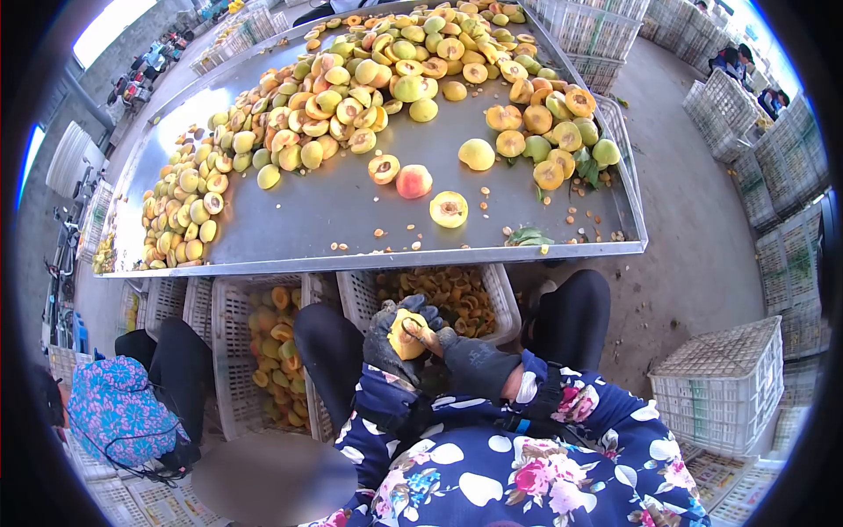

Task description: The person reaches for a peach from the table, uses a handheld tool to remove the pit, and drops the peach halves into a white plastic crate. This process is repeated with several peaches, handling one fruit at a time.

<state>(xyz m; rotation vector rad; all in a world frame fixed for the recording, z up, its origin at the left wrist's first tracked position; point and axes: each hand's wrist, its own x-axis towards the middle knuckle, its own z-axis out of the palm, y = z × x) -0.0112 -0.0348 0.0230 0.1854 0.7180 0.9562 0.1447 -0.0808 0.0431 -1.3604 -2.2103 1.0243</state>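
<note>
My left hand, in a dark grey glove, is closed around a yellow peach half whose cut face is turned up. My right hand, gloved too, is closed on a small tool with a thin curved loop at its end, which touches the cut face. Both hands are above my lap, over a white crate of small orange-brown pieces. On the metal table in front lie many peach halves, with a reddish peach and a cut half near its front edge.
Left of my legs stands a white crate of peach halves. A co-worker's patterned blue sleeve is at the lower left. A closed crate stands at the right, with stacked crates behind it. The table's raised rim runs across ahead.
</note>
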